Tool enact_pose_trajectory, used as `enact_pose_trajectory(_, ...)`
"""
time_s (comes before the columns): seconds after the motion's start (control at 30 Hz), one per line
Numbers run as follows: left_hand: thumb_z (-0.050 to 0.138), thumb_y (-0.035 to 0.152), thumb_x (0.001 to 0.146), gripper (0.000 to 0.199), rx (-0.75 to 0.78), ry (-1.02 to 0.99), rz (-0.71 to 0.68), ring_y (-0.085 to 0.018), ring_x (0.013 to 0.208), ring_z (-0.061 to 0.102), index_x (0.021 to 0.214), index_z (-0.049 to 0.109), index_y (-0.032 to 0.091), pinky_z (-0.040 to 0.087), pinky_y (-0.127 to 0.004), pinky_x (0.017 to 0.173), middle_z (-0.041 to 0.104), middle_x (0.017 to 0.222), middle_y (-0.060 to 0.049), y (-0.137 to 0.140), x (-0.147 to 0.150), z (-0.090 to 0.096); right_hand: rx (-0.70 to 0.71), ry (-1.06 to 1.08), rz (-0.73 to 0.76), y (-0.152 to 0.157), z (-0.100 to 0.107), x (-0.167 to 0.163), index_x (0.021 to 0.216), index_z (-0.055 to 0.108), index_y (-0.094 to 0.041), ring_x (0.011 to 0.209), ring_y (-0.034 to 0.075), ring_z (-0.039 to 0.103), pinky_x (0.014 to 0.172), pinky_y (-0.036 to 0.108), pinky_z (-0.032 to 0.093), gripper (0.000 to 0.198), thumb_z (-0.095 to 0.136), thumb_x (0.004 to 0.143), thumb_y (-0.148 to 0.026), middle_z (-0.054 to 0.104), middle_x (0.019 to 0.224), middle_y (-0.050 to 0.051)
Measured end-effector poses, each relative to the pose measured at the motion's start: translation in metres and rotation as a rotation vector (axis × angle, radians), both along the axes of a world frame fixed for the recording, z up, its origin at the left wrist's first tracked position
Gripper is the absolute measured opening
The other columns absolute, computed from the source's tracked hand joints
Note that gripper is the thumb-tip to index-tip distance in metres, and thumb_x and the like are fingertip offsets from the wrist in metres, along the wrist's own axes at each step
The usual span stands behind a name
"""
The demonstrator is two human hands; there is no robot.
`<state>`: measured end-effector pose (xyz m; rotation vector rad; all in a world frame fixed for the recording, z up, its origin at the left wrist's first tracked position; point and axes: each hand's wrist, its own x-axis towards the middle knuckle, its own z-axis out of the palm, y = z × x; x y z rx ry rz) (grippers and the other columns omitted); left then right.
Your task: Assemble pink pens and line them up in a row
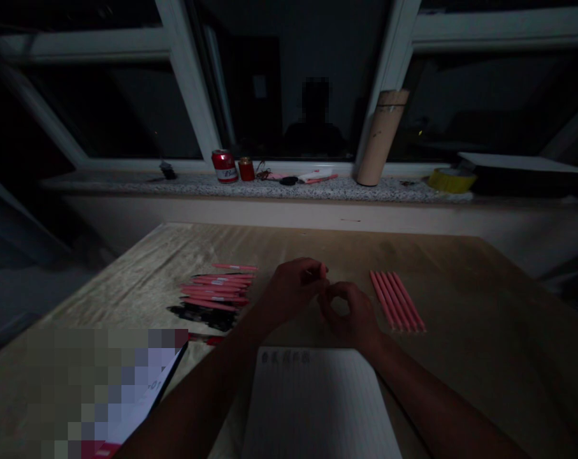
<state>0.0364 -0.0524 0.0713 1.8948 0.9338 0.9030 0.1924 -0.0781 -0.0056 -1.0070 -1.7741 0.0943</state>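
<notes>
My left hand (pixel 296 284) is closed in a pinch on a pink pen (pixel 323 271), seen nearly end-on, with only a short part showing. Close beside it, my right hand (pixel 350 311) has thumb and finger pressed together just below that pen; whatever sits between them is too dark and small to make out. To the left lies a loose pile of pink pens (pixel 216 290), with black pens (pixel 205 315) along its near side. Several pink pens (pixel 396 301) lie side by side in a neat slanted row to the right of my right hand.
A lined notepad (pixel 317 401) lies below my hands. Red pens (pixel 207 340) and a lit screen (pixel 145 398) are at lower left. The windowsill (pixel 188 185) behind the table holds a red can (pixel 224 167), a small jar (pixel 246 169), a tall tube (pixel 383 137) and yellow tape (pixel 451 180).
</notes>
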Motion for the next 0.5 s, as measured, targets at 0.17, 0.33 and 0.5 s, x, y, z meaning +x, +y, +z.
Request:
enact_pose_trajectory(0.17, 0.056, 0.016, 0.07, 0.009, -0.011, -0.01, 0.013, -0.011, 0.073, 0.059, 0.078, 0.058, 0.016, 0.046, -0.022, 0.07, 0.06, 0.079, 0.0, 0.0006, 0.0005, -0.0007, 0.04, -0.021, -0.004, 0.0009, 0.0001, -0.0004, 0.07, 0.041, -0.023, 0.062, 0.014, 0.057, 0.059, 0.027, 0.043, 0.017, 0.057, 0.076, -0.018, 0.059, 0.067, 0.0)
enact_pose_trajectory(0.33, 0.058, 0.014, 0.067, 0.009, -0.068, -0.032, -0.017, -0.012, 0.072, 0.059, 0.076, 0.056, 0.016, 0.048, -0.024, 0.071, 0.06, 0.076, 0.001, -0.0004, 0.0013, 0.0005, 0.039, -0.025, 0.025, 0.0007, 0.0028, -0.0006, 0.066, 0.036, -0.023, 0.063, 0.014, 0.057, 0.059, 0.027, 0.043, 0.023, 0.056, 0.077, -0.017, 0.061, 0.068, 0.001)
enact_pose_trajectory(0.5, 0.058, 0.014, 0.067, 0.008, -0.031, -0.006, -0.021, -0.011, 0.071, 0.059, 0.075, 0.056, 0.016, 0.047, -0.023, 0.07, 0.061, 0.076, 0.001, -0.0007, 0.0004, -0.0001, 0.03, -0.007, 0.019, 0.0005, 0.0019, -0.0003, 0.064, 0.036, -0.023, 0.062, 0.015, 0.058, 0.058, 0.027, 0.042, 0.024, 0.057, 0.076, -0.018, 0.061, 0.067, 0.002)
